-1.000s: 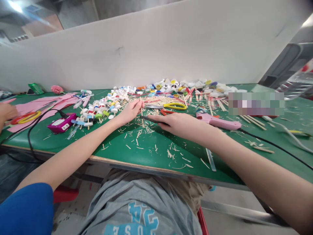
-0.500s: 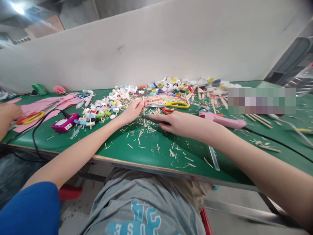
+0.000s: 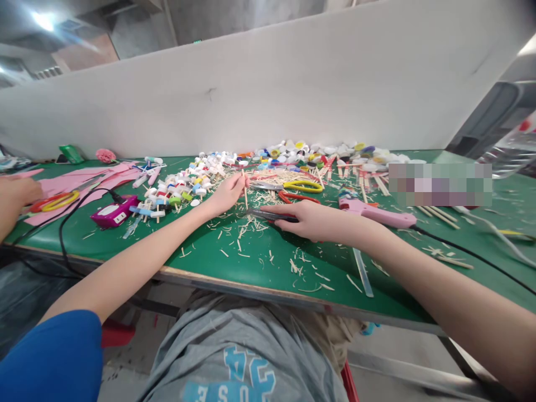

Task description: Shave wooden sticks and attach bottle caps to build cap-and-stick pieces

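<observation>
My left hand [image 3: 226,192] pinches a thin wooden stick [image 3: 244,191] and holds it upright over the green table [image 3: 201,259]. My right hand [image 3: 305,219] grips a dark-bladed cutter [image 3: 262,213] whose tip points left toward the stick's lower end. Pale wood shavings [image 3: 251,229] lie scattered under and in front of both hands. Behind the hands lie yellow-handled scissors [image 3: 299,185] and red-handled scissors [image 3: 293,196].
A pink glue gun [image 3: 372,211] with a black cord lies at right. Bottle caps [image 3: 318,152] and cap-and-stick pieces [image 3: 176,187] are heaped at the back. A magenta power strip [image 3: 113,213] and pink sheets [image 3: 71,181] lie left, where another person's hand [image 3: 14,195] rests.
The view shifted slightly. My left hand still holds the stick upright; my right hand with the cutter has stayed beside it, drawn a little nearer me.
</observation>
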`<state>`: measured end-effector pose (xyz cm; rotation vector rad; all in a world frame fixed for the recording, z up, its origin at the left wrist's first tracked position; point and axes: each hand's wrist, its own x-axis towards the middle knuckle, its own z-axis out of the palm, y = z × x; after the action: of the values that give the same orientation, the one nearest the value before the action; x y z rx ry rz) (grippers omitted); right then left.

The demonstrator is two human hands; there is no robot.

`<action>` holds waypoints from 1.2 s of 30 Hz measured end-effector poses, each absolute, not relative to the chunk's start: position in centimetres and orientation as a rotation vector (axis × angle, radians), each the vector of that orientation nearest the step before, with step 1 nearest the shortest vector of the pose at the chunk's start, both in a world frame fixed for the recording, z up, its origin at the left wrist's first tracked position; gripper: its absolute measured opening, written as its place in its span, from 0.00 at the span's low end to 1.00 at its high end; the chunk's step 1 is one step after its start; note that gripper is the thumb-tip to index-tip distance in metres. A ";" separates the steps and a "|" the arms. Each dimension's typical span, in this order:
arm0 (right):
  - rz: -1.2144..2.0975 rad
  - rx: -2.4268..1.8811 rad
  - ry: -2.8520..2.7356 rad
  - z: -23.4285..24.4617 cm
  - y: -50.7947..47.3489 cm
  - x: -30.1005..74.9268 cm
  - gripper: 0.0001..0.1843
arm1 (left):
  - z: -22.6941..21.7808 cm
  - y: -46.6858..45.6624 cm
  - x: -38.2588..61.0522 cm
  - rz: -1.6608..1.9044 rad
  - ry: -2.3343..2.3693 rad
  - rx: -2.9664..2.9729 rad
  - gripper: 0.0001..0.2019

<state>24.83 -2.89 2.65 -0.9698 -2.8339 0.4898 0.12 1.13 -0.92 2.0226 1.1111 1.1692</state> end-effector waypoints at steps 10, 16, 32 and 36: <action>-0.114 -0.951 -2.797 1.9 -2.3 24.2 0.29 | -0.7 0.9 0.0 1.173 1.143 2.032 0.13; -0.187 -1.057 -2.862 2.5 -2.8 23.0 0.27 | -0.7 0.9 -0.2 1.177 1.162 2.036 0.14; 0.109 -0.965 -2.940 2.6 -2.8 24.0 0.27 | -0.5 0.5 0.2 1.130 1.172 2.104 0.14; 0.287 -0.969 -2.873 2.4 -2.5 24.4 0.27 | -0.3 0.3 0.4 1.133 1.187 2.090 0.14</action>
<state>24.35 -2.54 2.37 -0.9690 -2.8731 0.2869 0.45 0.30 -0.28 2.0904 1.1869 1.1326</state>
